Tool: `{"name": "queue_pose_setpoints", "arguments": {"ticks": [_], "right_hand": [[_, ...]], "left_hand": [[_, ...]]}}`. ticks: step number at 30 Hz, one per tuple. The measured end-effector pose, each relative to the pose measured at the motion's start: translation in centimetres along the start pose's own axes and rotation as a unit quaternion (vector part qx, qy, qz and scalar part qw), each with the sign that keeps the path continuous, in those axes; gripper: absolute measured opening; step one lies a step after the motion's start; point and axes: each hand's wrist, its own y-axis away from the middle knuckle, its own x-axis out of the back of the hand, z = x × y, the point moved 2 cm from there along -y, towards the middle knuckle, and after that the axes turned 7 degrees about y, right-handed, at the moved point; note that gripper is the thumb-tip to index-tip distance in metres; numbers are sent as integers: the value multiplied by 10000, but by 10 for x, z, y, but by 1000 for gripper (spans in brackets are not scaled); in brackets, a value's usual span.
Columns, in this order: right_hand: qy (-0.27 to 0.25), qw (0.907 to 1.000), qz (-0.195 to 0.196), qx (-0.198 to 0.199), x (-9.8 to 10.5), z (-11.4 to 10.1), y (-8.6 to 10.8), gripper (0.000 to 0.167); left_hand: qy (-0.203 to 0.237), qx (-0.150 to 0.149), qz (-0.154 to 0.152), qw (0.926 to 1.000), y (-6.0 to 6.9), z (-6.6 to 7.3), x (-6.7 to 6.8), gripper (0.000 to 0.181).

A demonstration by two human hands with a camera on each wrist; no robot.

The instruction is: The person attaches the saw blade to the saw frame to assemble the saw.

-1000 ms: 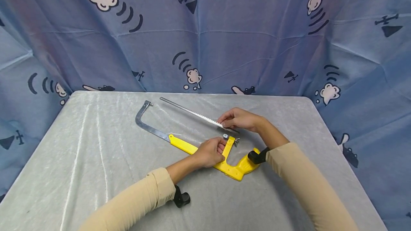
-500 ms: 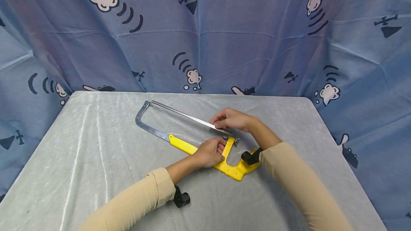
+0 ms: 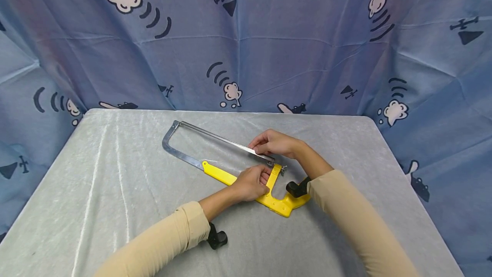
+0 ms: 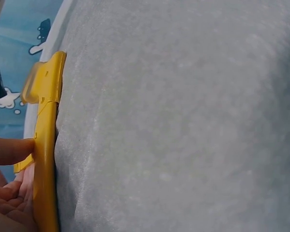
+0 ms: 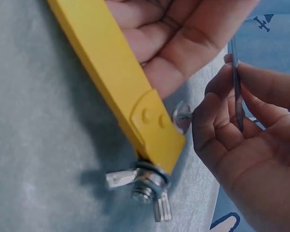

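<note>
A hacksaw frame [image 3: 219, 173], yellow with a bare metal front arm, lies on the table. My left hand [image 3: 251, 183] grips it near the handle end, thumb against the yellow bar [image 4: 46, 169] in the left wrist view. Between thumb and fingers, my right hand [image 3: 278, 143] pinches a thin metal saw blade [image 3: 215, 137] near its close end. The blade's far end meets the front arm's tip; whether it sits on the pin there cannot be told. Its near end lies by the rear post, which carries a wing nut [image 5: 142, 186] and a small metal pin [image 5: 183, 118].
A pale grey velvety cloth covers the table [image 3: 127, 208], with creases on the left. Behind it hangs a blue patterned curtain [image 3: 284, 63]. Black wrist mounts [image 3: 218, 238] sit at both cuffs.
My right hand has moved left and slightly nearer with the blade, bringing the blade's far end to the front arm's tip and its near end to the rear post. My left hand stays put.
</note>
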Motion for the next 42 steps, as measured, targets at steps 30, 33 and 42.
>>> {"name": "queue_pose_setpoints", "arguments": {"ticks": [30, 33, 42], "right_hand": [[259, 9996, 83, -117, -5, -4, -4, 23], [283, 9995, 64, -113, -6, -4, -5, 23], [449, 9989, -31, -92, -9, 2, -7, 21]], "left_hand": [[58, -85, -73, 9999, 1, 1, 2, 39], [73, -90, -74, 9999, 1, 1, 2, 39], [47, -59, -69, 9999, 2, 2, 2, 39]]}}
